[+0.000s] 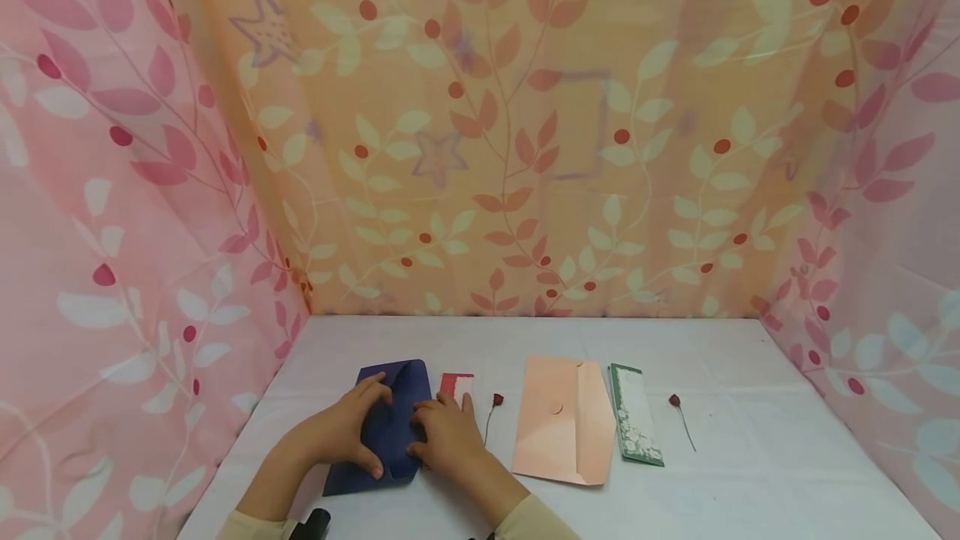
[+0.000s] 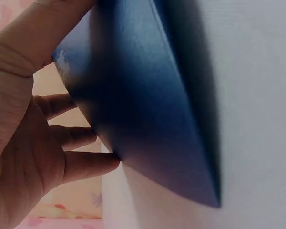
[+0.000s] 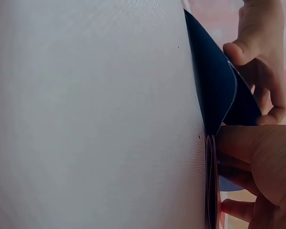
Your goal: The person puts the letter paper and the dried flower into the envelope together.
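Observation:
A navy blue envelope [image 1: 401,415] lies at the left of the white table, part of it bowed up off the cloth. My left hand [image 1: 348,423] grips it with thumb and fingers set wide apart along a raised edge. In the left wrist view, fingertips of the left hand [image 2: 47,138] meet the envelope's curved edge [image 2: 148,119]. My right hand [image 1: 453,436] pinches the envelope at its right side, the thumb close to the fold in the right wrist view. Just beyond the right hand lies a red and white card [image 1: 456,382], partly covered by the fingers.
A small dried red rose [image 1: 497,400] lies right of the red card. Farther right are a peach envelope [image 1: 551,423] with its flap spread, a green and white floral card [image 1: 636,415] and another dried rose [image 1: 675,400]. Patterned curtains [image 1: 510,132] enclose the table's back and sides.

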{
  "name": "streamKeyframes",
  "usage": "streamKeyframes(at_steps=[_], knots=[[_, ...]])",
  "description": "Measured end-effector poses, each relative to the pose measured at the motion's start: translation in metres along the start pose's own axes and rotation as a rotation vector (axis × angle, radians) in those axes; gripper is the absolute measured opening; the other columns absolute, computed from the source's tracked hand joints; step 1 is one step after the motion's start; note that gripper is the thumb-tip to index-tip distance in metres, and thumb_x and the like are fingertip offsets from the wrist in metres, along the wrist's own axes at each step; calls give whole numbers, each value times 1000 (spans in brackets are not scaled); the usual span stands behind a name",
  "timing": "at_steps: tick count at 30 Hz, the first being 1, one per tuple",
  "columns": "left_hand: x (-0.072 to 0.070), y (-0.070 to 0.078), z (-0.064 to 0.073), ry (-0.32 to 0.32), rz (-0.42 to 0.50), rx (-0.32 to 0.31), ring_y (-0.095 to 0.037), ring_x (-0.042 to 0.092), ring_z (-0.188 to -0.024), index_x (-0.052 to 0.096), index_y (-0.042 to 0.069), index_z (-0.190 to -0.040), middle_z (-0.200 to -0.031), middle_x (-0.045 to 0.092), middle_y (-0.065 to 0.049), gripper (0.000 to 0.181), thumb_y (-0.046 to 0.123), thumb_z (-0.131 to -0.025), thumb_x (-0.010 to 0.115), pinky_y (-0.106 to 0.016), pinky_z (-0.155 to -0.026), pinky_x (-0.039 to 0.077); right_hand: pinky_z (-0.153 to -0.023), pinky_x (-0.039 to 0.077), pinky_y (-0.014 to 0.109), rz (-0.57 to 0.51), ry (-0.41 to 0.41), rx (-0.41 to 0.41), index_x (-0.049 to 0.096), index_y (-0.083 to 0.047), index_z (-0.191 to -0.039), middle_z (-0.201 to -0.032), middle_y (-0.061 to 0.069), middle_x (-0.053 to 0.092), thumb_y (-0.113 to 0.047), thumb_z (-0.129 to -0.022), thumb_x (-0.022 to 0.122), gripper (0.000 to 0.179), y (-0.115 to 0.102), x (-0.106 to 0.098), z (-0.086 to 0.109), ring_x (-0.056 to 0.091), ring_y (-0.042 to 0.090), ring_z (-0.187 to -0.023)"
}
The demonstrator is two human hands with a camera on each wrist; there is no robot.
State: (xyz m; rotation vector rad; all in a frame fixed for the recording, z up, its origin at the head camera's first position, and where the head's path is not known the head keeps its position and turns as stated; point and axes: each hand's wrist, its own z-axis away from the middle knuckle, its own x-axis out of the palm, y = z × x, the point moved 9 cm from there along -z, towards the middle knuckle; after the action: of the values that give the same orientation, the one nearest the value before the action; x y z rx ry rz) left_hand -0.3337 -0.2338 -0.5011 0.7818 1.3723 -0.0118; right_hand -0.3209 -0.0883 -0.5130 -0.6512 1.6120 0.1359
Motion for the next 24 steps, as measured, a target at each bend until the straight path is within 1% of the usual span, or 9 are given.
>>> streamKeyframes(at_steps=[3,6,13,19,21,24], knots=[[-5,3,2,31,-18,46,-46,41,-143,48,16,-121,-159,33,-24,99,64,-48,95,-61,-110,41,-113,31,70,2,3,2,76,-26,-114,-136,-9,67,-46,-83,83,38,0,0,1,52,30,-137],[-7,5,3,45,-34,64,-44,44,-140,47,16,-119,-156,34,-24,98,64,-48,94,-59,-108,44,-113,31,70,14,5,-9,77,-25,-115,-136,-9,67,-45,-84,83,37,-2,-1,1,53,31,-137],[-3,4,1,13,-33,44,-49,42,-141,47,17,-120,-157,33,-26,97,68,-50,91,-61,-107,44,-114,31,68,38,11,-47,77,-26,-115,-137,-7,66,-44,-85,82,35,-6,-2,3,53,33,-137],[-2,8,1,8,-48,43,-50,41,-141,47,18,-118,-158,34,-27,96,69,-49,90,-62,-107,44,-111,34,70,-46,59,-82,76,-23,-116,-137,-3,67,-40,-87,79,34,1,-9,9,55,33,-135],[-3,9,0,11,-53,42,-50,42,-141,48,19,-118,-158,35,-27,96,69,-49,90,-61,-107,45,-110,35,70,-73,90,-73,76,-21,-116,-134,-2,68,-37,-87,78,33,7,-14,12,56,33,-133],[-3,9,0,10,-57,32,-51,42,-140,48,19,-119,-159,34,-27,96,68,-49,91,-62,-106,45,-108,37,69,-84,135,-30,76,-20,-115,-130,-1,70,-34,-87,77,32,18,-23,19,58,33,-129]])
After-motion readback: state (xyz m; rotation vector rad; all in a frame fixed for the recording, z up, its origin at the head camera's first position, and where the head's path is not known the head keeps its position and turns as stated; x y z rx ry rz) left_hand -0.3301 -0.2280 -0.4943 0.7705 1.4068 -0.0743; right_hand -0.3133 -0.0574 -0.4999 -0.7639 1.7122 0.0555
